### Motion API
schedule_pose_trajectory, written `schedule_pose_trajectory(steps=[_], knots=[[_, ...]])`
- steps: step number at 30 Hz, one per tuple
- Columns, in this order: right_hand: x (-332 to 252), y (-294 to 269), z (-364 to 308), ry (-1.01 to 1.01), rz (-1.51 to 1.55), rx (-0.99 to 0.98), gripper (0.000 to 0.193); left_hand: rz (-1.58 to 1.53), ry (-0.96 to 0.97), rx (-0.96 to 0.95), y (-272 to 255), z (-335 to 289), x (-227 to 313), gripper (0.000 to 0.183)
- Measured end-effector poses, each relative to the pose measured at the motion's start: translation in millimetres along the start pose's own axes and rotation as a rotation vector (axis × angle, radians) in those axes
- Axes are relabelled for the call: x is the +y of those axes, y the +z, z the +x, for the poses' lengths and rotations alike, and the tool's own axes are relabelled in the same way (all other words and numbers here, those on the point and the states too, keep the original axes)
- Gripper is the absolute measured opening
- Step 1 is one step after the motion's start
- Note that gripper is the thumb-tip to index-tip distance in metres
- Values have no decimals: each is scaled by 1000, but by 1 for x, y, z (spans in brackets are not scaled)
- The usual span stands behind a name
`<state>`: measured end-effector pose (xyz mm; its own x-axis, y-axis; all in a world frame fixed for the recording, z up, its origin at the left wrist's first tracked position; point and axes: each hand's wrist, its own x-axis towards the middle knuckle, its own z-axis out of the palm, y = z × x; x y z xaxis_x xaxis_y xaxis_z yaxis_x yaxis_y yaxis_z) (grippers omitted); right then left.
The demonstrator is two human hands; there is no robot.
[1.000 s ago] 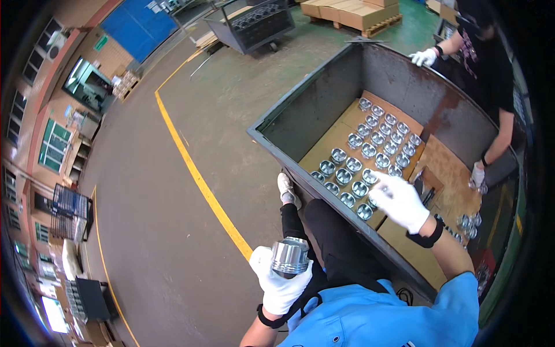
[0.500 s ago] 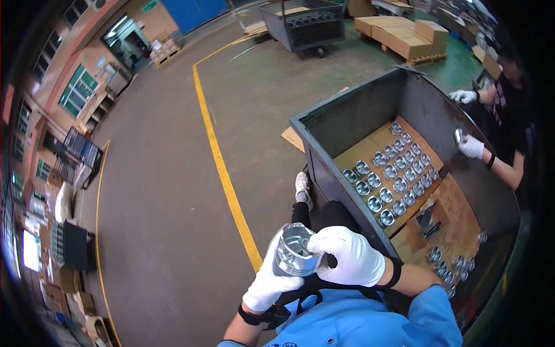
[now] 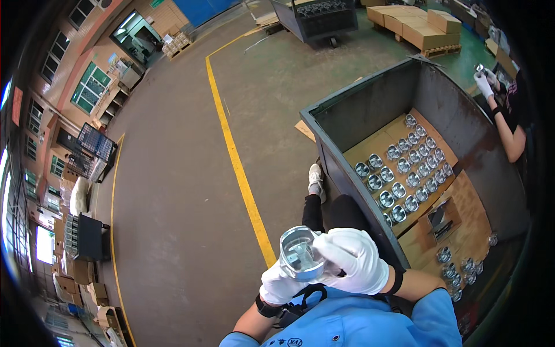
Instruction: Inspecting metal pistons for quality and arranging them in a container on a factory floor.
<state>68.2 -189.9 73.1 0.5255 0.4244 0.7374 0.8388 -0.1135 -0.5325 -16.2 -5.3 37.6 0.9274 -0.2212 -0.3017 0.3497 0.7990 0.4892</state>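
Note:
A silver metal piston (image 3: pixel 300 257) is held up in front of my body, its hollow open end facing up. My left hand (image 3: pixel 280 285), in a white glove, is closed around its lower side. My right hand (image 3: pixel 357 261), gloved too, is closed against the piston's right wall, with the fingers at its rim. Some fingertips of both hands are hidden behind the piston and the gloves. To the right, several similar pistons (image 3: pixel 413 179) stand in rows on cardboard (image 3: pixel 354 156) inside a deep grey metal bin (image 3: pixel 329 151).
Beyond the bin, a co-worker's gloved hands (image 3: pixel 484 82) hold a small metal part. A small open carton (image 3: pixel 442 220) and more loose pistons (image 3: pixel 454 270) lie in the bin's near end. A yellow line (image 3: pixel 240 173) crosses the floor. Cardboard boxes (image 3: pixel 413 26) sit on a pallet farther back.
The piston has tipped so that its hollow inside faces me more. My hands turned with it. The co-worker's hands moved from over the bin to beyond it and came together.

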Motion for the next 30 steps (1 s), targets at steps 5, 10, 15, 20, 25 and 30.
schedule_pose_trajectory(steps=[5,10,15,20,25,30], knots=[[-2,-9,-5,156,47,-17,74,-22,-10,-210,-5,15,1,102],[4,-3,-9,121,77,-12,79,-159,116,-192,-8,14,4,96],[6,0,-10,207,66,-87,82,213,150,59,-9,14,11,93],[14,-2,-9,279,67,-167,71,19,119,-116,-6,23,14,86],[24,-13,2,149,46,-147,51,141,86,39,1,34,13,86],[26,-14,-6,341,-99,-394,35,200,-89,-85,1,45,10,99]])
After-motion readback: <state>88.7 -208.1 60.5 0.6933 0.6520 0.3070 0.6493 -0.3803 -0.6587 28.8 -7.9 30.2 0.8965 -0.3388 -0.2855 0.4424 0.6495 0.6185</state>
